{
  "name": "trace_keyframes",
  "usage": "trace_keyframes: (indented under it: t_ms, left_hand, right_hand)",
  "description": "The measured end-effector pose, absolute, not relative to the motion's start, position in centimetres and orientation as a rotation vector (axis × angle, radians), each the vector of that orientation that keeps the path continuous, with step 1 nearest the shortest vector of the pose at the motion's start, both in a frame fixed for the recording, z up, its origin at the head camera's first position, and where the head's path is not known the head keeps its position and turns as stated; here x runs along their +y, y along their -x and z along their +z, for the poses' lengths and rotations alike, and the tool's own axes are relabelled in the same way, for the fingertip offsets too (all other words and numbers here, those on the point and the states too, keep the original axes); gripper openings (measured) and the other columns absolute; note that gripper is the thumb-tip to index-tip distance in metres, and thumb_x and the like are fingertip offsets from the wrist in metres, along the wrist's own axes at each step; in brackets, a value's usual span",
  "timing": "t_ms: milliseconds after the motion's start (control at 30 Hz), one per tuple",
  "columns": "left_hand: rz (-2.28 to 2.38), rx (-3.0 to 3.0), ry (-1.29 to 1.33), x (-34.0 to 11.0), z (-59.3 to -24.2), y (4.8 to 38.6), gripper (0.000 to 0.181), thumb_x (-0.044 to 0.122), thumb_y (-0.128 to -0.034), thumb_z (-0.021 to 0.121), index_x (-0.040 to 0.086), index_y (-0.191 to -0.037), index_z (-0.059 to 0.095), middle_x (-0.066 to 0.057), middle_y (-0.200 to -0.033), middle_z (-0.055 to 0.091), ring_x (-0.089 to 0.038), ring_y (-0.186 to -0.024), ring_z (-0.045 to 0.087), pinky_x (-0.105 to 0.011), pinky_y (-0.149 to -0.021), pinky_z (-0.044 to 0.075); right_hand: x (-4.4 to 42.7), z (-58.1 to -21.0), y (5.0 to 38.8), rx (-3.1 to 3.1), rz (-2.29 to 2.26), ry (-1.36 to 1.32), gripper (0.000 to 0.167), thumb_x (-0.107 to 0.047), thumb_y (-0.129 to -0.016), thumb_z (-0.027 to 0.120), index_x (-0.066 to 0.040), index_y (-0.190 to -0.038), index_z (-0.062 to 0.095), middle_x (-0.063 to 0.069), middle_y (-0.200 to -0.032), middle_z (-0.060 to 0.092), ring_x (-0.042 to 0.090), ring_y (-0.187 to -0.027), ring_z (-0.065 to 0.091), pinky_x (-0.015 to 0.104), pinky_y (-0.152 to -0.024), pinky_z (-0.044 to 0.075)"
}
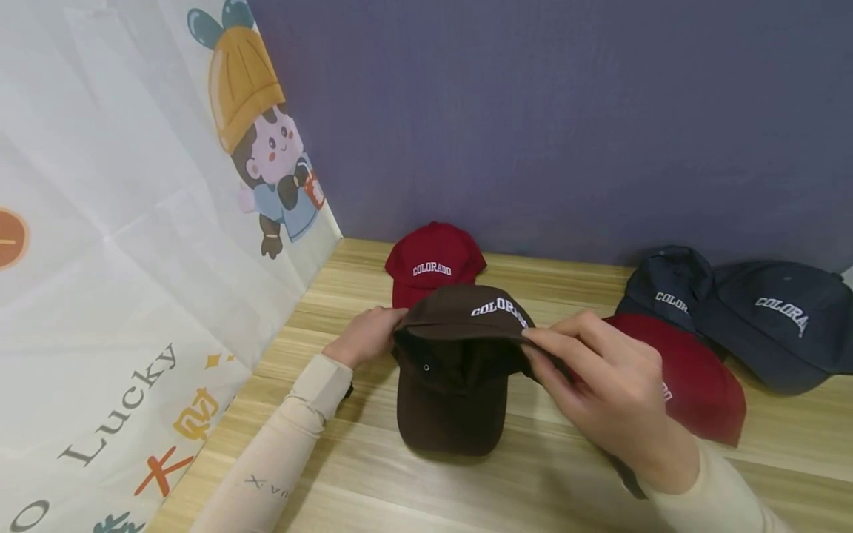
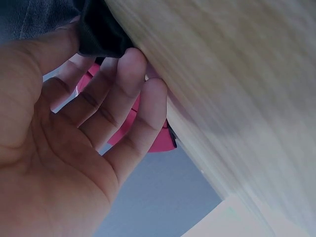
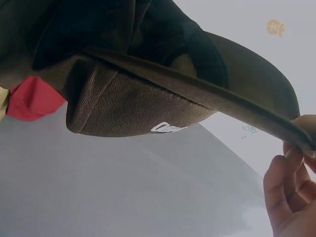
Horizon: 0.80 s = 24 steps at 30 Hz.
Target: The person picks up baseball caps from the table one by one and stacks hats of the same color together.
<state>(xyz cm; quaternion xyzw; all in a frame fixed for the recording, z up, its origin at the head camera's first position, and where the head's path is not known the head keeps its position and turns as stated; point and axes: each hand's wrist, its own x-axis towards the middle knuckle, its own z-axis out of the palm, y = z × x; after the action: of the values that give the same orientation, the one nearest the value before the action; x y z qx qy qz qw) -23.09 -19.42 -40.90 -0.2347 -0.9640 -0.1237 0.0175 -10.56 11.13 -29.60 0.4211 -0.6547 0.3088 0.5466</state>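
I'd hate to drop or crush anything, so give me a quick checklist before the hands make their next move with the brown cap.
1. Left hand has a grip: ok, thumb and fingers pinch the brown cap.
2. Right hand has a grip: ok, it pinches the brim.
3. Lettering level: not ok, it slants.
4. Brown cap clear of the rear red cap: cannot tell, it hides part of it in the head view.
5. Navy caps apart from the front red cap: not ok, they overlap in view.
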Motion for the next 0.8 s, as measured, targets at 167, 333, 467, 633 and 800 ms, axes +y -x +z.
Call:
trace_keyframes:
  t_ms: [167,333,467,633,800]
  left_hand:
    - [-0.371,-3.000,0.746,-19.4,-40.9,23.1,0.029,-0.007,-0.0865,0.064,0.018,-0.101,0.066,-0.002,-0.090,0.072,-0.020,-0.087,0.070,-0.041,-0.077,0.057]
    - [-0.367,-3.001,0.755,-19.4,-40.8,23.1,0.029,-0.012,-0.0852,0.059,0.017,-0.090,0.057,0.001,-0.073,0.055,-0.016,-0.071,0.056,-0.034,-0.065,0.049]
    - [-0.370,-3.001,0.760,-19.3,-40.7,23.0,0.030,-0.014,-0.0853,0.055,0.016,-0.082,0.049,0.003,-0.068,0.043,-0.015,-0.067,0.045,-0.030,-0.061,0.039]
    - [-0.372,-2.997,0.766,-19.3,-40.7,23.0,0.030,-0.014,-0.0842,0.055,0.015,-0.081,0.049,0.002,-0.068,0.043,-0.015,-0.066,0.043,-0.029,-0.061,0.039]
    - [-0.374,-2.980,0.788,-19.4,-40.8,22.9,0.024,-0.008,-0.0893,0.055,0.015,-0.084,0.053,0.002,-0.070,0.051,-0.014,-0.066,0.050,-0.030,-0.062,0.044]
  right_hand:
    - [11.3,-30.0,10.7,-1.586,0.712,-1.030,0.030,-0.022,-0.100,0.065,-0.001,-0.084,0.079,0.006,-0.070,0.064,0.012,-0.051,0.049,0.021,-0.045,0.035]
    - [11.3,-30.4,10.8,-1.615,0.681,-1.045,0.028,-0.021,-0.100,0.064,-0.003,-0.085,0.079,0.004,-0.071,0.064,0.010,-0.053,0.049,0.020,-0.045,0.036]
    - [11.3,-30.5,10.9,-1.637,0.657,-1.054,0.028,-0.021,-0.100,0.063,-0.003,-0.085,0.079,0.003,-0.072,0.064,0.010,-0.054,0.051,0.020,-0.046,0.038]
    - [11.2,-30.7,11.0,-1.665,0.638,-1.068,0.027,-0.021,-0.100,0.062,-0.004,-0.087,0.079,0.003,-0.074,0.064,0.012,-0.057,0.054,0.021,-0.048,0.042]
    - [11.1,-30.9,11.0,-1.696,0.613,-1.079,0.028,-0.022,-0.101,0.061,-0.005,-0.088,0.079,0.002,-0.076,0.065,0.012,-0.059,0.057,0.022,-0.049,0.044]
